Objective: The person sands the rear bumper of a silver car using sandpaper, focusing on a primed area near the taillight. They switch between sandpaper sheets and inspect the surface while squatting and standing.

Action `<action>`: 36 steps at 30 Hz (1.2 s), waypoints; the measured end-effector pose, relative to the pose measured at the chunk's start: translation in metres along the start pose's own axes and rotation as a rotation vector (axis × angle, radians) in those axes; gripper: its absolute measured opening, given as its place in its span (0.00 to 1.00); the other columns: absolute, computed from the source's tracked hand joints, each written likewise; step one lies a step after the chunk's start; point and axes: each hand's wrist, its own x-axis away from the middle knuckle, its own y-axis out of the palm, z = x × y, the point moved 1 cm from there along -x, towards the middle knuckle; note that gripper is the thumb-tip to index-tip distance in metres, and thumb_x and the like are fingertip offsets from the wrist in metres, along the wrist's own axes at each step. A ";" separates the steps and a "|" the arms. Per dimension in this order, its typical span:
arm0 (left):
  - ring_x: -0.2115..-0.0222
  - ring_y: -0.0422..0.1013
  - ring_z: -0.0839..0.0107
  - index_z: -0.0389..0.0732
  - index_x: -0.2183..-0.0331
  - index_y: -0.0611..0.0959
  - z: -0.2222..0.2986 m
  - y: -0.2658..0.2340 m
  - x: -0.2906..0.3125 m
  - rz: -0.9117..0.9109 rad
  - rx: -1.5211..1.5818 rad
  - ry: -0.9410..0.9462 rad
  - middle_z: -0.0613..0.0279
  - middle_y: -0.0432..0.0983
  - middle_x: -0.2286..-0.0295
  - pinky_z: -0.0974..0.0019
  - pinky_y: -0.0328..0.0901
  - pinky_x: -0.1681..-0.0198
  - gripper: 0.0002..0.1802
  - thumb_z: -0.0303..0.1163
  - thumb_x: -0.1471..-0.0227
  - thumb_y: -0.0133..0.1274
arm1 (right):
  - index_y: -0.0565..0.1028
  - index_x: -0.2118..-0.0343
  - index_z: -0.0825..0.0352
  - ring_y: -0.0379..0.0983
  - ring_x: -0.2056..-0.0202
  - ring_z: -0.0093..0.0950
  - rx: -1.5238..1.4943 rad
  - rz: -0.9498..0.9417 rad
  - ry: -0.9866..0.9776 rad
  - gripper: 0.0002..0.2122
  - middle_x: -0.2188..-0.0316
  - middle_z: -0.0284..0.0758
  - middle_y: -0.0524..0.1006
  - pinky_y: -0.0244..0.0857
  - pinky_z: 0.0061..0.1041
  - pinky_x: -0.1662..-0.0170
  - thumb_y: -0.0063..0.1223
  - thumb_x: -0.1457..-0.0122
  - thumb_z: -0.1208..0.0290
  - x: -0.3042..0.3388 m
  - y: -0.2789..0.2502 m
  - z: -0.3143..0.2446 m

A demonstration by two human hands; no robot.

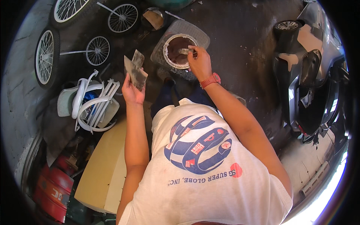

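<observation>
My left hand (pixel 133 93), left of the middle, grips a flat square plate (pixel 134 72) smeared with grey-brown paste. A second flat piece (pixel 138 58), similarly smeared, sticks out behind it; whether the two are joined I cannot tell. My right hand (pixel 201 62) pinches a small flat smeared piece (pixel 183 51), its far end over the opening of a round can. Dark reddish-brown stuff lines the can (pixel 165 52), whose pale rim is crusted. Whether the piece touches the contents is unclear. The can stands on a grey textured stool (pixel 201 34) in front of me.
White-spoked bicycle wheels (pixel 45 56) lie at the far left. White bent metal frames (pixel 90 101) are piled nearer me, beside a yellowish panel (pixel 103 168). A dark car (pixel 307 75) with tan patches stands at right. Another tin (pixel 153 18) sits beyond the stool.
</observation>
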 end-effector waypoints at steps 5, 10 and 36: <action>0.38 0.70 0.49 0.35 0.41 0.77 -0.005 0.022 -0.046 -0.068 0.078 -0.171 0.48 0.74 0.39 0.41 0.66 0.34 0.22 0.37 0.29 0.47 | 0.83 0.52 0.67 0.83 0.62 0.44 0.049 -0.120 0.152 0.11 0.67 0.47 0.84 0.74 0.42 0.57 0.55 0.33 0.69 -0.008 0.007 -0.023; 0.34 0.66 0.51 0.38 0.40 0.77 -0.020 0.045 -0.060 -0.125 0.112 -0.286 0.51 0.74 0.39 0.32 0.57 0.29 0.22 0.37 0.30 0.47 | 0.83 0.53 0.66 0.85 0.67 0.43 0.130 -0.115 0.029 0.11 0.64 0.48 0.84 0.76 0.42 0.58 0.50 0.30 0.70 -0.006 -0.044 -0.053; 0.38 0.70 0.51 0.35 0.38 0.75 -0.040 0.041 -0.086 -0.185 0.032 -0.301 0.49 0.74 0.39 0.38 0.59 0.31 0.27 0.37 0.34 0.48 | 0.83 0.51 0.69 0.85 0.63 0.27 -0.247 0.002 0.314 0.13 0.64 0.44 0.86 0.77 0.27 0.58 0.51 0.26 0.68 0.019 -0.053 0.000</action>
